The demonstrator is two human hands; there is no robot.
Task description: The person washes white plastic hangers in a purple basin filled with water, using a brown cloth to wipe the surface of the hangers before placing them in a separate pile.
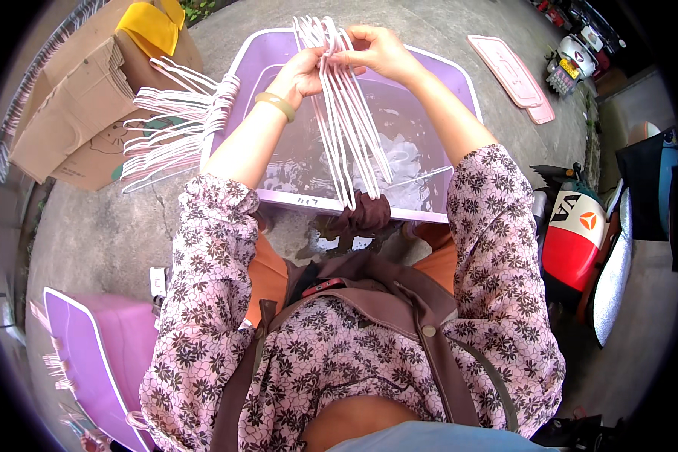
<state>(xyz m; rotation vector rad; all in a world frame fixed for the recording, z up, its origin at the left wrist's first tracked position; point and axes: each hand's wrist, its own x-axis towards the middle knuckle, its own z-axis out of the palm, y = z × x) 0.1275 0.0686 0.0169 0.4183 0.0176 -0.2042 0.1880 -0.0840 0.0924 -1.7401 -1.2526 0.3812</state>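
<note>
While the white hangers [345, 124] hang bunched between both hands, hooks up, the left hand [303, 74] is clamped on their necks; the right hand [380, 54], bent inward, pinches alongside. Beneath the hands: purple tub [418, 214], water inside; leftward, second hanger bunch [220, 105] over its rim.

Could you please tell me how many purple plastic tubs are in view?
2. One purple rectangular plastic tub holding water is below the left hand and right hand; another purple plastic tub is at the picture's lower left. Others could be hidden.
</note>
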